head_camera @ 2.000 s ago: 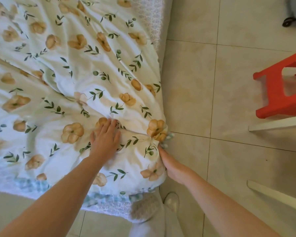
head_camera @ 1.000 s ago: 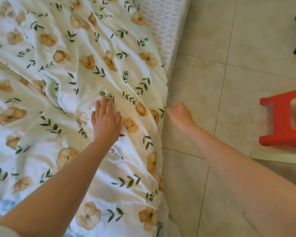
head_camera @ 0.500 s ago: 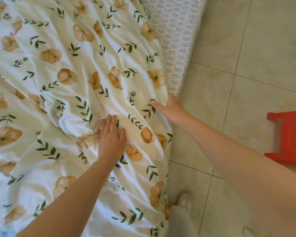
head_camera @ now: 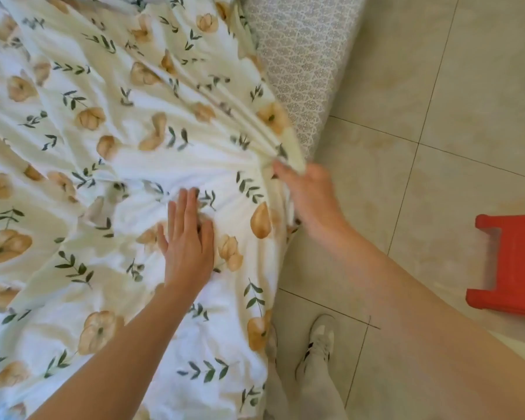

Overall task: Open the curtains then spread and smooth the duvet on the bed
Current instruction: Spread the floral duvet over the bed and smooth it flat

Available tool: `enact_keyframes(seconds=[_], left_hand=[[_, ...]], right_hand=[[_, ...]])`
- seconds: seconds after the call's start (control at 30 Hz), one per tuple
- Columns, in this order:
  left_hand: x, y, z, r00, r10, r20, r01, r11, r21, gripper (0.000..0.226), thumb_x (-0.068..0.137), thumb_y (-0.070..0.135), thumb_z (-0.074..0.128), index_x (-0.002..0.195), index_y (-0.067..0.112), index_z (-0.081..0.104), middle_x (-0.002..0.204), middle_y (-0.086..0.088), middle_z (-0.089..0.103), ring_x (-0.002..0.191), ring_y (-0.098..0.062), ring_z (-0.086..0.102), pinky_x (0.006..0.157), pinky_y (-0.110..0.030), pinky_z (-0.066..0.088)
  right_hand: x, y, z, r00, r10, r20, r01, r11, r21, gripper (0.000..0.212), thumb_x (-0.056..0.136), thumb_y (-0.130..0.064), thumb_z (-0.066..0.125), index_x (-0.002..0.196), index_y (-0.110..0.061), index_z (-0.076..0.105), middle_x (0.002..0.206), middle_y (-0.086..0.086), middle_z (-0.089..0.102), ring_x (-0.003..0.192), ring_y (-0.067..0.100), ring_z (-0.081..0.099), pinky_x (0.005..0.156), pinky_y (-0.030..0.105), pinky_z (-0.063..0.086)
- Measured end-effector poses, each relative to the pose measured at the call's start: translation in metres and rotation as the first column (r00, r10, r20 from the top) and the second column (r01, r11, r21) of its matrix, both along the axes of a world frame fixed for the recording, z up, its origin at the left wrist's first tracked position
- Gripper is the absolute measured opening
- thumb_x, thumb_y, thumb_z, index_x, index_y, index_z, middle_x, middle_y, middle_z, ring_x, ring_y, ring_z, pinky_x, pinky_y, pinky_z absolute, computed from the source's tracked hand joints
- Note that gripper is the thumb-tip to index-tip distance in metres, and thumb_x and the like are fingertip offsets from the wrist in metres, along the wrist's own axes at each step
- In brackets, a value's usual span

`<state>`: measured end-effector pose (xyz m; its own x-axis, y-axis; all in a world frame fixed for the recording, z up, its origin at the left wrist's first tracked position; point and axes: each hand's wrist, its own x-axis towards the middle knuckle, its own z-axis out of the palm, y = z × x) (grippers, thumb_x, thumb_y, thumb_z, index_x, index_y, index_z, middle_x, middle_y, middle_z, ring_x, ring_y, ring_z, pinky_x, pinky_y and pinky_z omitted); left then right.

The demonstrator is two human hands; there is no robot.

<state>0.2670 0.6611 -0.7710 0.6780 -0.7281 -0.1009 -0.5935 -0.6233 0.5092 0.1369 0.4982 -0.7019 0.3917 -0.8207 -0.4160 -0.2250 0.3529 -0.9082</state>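
Note:
A white duvet [head_camera: 109, 165] printed with orange flowers and green leaves covers the bed and hangs over its right side. My left hand [head_camera: 188, 241] lies flat on it with straight fingers, pressing the cloth near the bed's right edge. My right hand [head_camera: 303, 189] grips the duvet's right edge and lifts it, so folds fan out from my fingers toward the upper left. The lifted edge is blurred. No curtains are in view.
The mattress side [head_camera: 303, 65], in a grey patterned cover, shows bare at the upper right. Beige floor tiles [head_camera: 437, 86] run along the bed. A red plastic stool [head_camera: 512, 265] stands at the right edge. My shoe [head_camera: 319, 338] is on the floor beside the bed.
My right hand has closed on the duvet's right edge and raised it, bunching folds. My left hand stays flat on the cloth at about the same spot. The view shifted further along the bed.

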Motion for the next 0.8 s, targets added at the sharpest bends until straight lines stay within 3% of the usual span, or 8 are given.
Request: enact_keyframes(seconds=[0.1,0.17,0.23,0.3,0.47,0.6,0.73,0.8], left_hand=[[-0.022,-0.028,0.010,0.995,-0.071,0.076,0.079,0.992,-0.097,0.056,0.103,0.025,0.027,0.153,0.035,0.003,0.160,0.013,-0.001,0.148,-0.008,-0.004,0.118,-0.040,-0.008],[-0.026,-0.034,-0.004,0.983,-0.171,0.060,0.157,0.969,0.193,0.056,0.103,0.031,0.024,0.153,0.032,-0.001,0.161,0.010,-0.006,0.148,-0.010,-0.008,0.119,-0.046,-0.004],[-0.024,-0.029,-0.021,0.974,-0.224,-0.024,0.201,0.815,0.543,0.060,0.101,0.035,0.022,0.153,0.027,-0.007,0.161,0.008,-0.013,0.148,-0.013,-0.011,0.117,-0.055,0.001],[-0.023,-0.035,-0.024,0.973,-0.214,-0.081,0.216,0.737,0.641,0.063,0.100,0.033,0.029,0.154,0.023,-0.003,0.162,0.006,-0.010,0.148,-0.016,-0.007,0.117,-0.055,0.004],[-0.020,-0.067,0.003,0.994,-0.094,0.065,0.052,0.878,0.475,0.034,0.088,0.017,0.049,0.121,0.015,0.057,0.132,-0.007,0.051,0.119,-0.030,0.048,0.105,-0.050,0.032],[-0.021,-0.103,0.022,0.988,0.009,0.157,-0.045,0.973,0.225,0.039,0.085,0.010,0.058,0.123,0.009,0.050,0.126,-0.014,0.047,0.116,-0.035,0.044,0.091,-0.050,0.040],[-0.007,-0.147,0.029,0.977,-0.016,0.211,0.009,0.999,0.034,0.048,0.087,0.012,0.056,0.132,0.006,0.041,0.134,-0.016,0.041,0.125,-0.037,0.036,0.102,-0.052,0.034],[0.005,-0.167,0.030,0.974,-0.024,0.225,0.033,0.999,-0.035,0.051,0.092,0.017,0.052,0.139,0.006,0.037,0.141,-0.016,0.038,0.132,-0.035,0.032,0.109,-0.050,0.030]], right_hand=[[-0.042,-0.011,0.030,0.998,-0.056,0.036,0.064,0.958,-0.279,0.039,0.093,-0.028,0.064,0.075,0.006,0.062,0.064,0.021,0.059,0.057,0.017,0.051,0.051,0.028,0.040],[-0.071,-0.017,-0.006,0.971,-0.044,-0.236,-0.035,0.946,-0.323,0.040,0.092,-0.041,0.061,0.077,-0.004,0.064,0.066,0.013,0.063,0.060,0.016,0.057,0.054,0.030,0.045],[-0.103,-0.029,-0.058,0.786,0.162,-0.597,-0.266,0.960,-0.090,0.036,0.091,-0.047,0.055,0.088,-0.011,0.062,0.076,0.006,0.064,0.073,0.024,0.062,0.060,0.033,0.047],[-0.138,-0.044,-0.087,0.574,0.375,-0.728,-0.376,0.910,0.173,0.024,0.093,-0.034,0.053,0.083,-0.012,0.054,0.079,0.005,0.059,0.077,0.026,0.058,0.058,0.031,0.040],[-0.160,-0.087,-0.071,0.745,0.162,-0.647,-0.249,0.968,-0.045,0.026,0.085,-0.005,0.052,0.067,-0.016,0.037,0.061,0.002,0.041,0.060,0.021,0.037,0.055,0.033,0.027],[-0.146,-0.119,-0.063,0.741,0.203,-0.640,-0.227,0.973,0.046,0.006,0.086,-0.014,0.058,0.080,-0.013,0.055,0.071,-0.001,0.055,0.072,0.021,0.052,0.059,0.028,0.038],[-0.111,-0.148,-0.067,0.771,0.235,-0.592,-0.230,0.969,0.085,0.018,0.092,-0.021,0.052,0.097,-0.010,0.064,0.097,0.013,0.070,0.095,0.034,0.065,0.083,0.039,0.053],[-0.089,-0.165,-0.063,0.781,0.231,-0.580,-0.248,0.968,0.051,0.023,0.094,-0.020,0.047,0.096,-0.005,0.065,0.096,0.016,0.070,0.093,0.035,0.064,0.083,0.040,0.053]])
